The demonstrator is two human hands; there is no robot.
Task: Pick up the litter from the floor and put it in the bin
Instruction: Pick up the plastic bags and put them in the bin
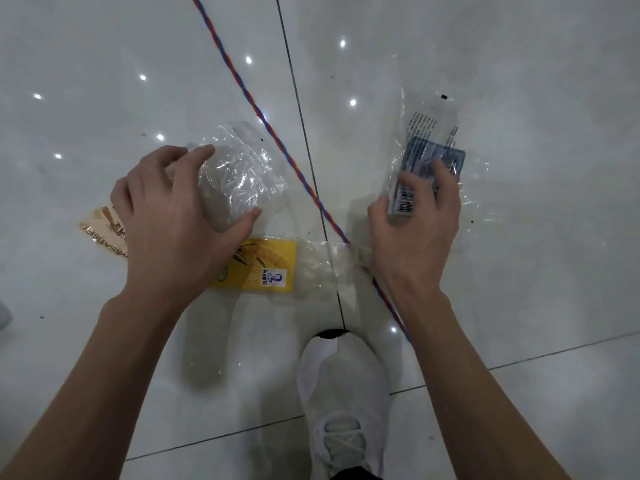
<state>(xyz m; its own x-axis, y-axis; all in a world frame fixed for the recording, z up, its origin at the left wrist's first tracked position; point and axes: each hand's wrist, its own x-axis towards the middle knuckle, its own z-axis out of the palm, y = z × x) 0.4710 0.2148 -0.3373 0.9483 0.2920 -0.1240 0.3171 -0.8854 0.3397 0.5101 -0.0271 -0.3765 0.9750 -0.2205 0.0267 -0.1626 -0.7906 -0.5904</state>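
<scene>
gripping crumpled clear plastic [239, 174] in left hand [173, 223], blue-labelled wrapper [426, 168] in right hand [412, 226], both low over the floor; bin unseen. risk: yellow wrapper [263, 265] overlooked below, slick film slipping free.

My left hand [173, 220] grips crumpled clear plastic [239, 171]; my right hand [415, 223] pinches a blue-labelled wrapper [429, 161]. Yellow packet [266, 268] lies on the tiles [104, 64] between.

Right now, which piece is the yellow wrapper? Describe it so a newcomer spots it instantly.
Start at the white shoe on the tiled floor. Just ahead of its toe, between the two hands, lies the yellow wrapper, flat, part under the left hand. It alone is bright yellow; the other litter is clear or pale orange.
</scene>
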